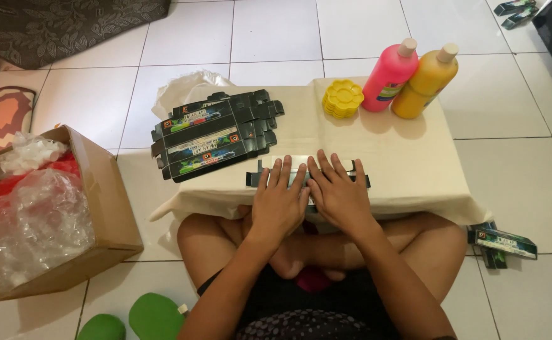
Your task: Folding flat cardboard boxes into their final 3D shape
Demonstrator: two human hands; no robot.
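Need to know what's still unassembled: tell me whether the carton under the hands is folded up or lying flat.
Flat. The carton lies spread on the cloth-covered table, with left hand and right hand pressing palms down on it.

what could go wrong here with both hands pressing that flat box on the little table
Three possible risks:
1. The flat carton lies at the near edge of the cloth-covered table; under the left hand and right hand it might slide off toward the lap.
2. The cloth could shift under pressure and perhaps tip the pink bottle or yellow bottle.
3. The stack of flat cartons overhangs the table's left edge and may slip off.
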